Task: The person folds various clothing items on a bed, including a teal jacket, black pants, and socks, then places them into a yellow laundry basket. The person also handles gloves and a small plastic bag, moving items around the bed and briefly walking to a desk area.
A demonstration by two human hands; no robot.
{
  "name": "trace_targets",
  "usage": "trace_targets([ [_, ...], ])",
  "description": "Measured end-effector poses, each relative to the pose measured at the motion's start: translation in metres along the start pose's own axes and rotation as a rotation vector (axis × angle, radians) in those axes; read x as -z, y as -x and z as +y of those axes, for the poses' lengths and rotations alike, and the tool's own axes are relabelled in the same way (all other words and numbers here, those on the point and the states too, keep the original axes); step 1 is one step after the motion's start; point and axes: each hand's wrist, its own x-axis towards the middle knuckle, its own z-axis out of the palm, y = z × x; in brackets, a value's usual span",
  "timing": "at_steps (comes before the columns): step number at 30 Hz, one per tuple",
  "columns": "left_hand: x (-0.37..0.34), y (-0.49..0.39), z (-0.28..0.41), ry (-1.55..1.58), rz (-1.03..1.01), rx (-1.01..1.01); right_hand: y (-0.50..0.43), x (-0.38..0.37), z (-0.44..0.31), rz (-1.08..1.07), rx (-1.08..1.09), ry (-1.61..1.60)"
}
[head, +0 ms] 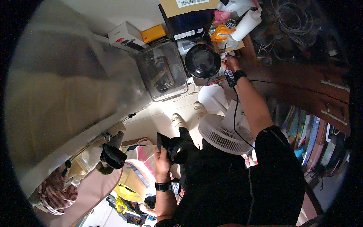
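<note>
My left hand (163, 162) grips a piece of black cloth (168, 144), low in front of my dark clothes. Its folds hide most of the fingers. My right hand (232, 64) reaches forward to small items on a surface beside a glossy round black object (203, 61). The fingertips are at something small there, and whether they hold it is not visible. Just beyond that hand lie a bottle of orange liquid (223, 31) and a white cylindrical roll or bottle (246, 25). Each wrist wears a black strap with a small tagged device.
A white fan (224, 133) stands below my right forearm. Left of the black object is a clear plastic bin (163, 71), with a white box (126, 37) and a yellow box (153, 33) behind. Bags (133, 181) lie at lower left; books (312, 139) line a shelf at right.
</note>
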Motion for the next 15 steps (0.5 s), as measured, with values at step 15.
trace_targets([
  [15,-0.008,-0.016,0.005,-0.111,-0.035,0.079,-0.021,-0.008,-0.015,-0.133,-0.285,-0.418],
])
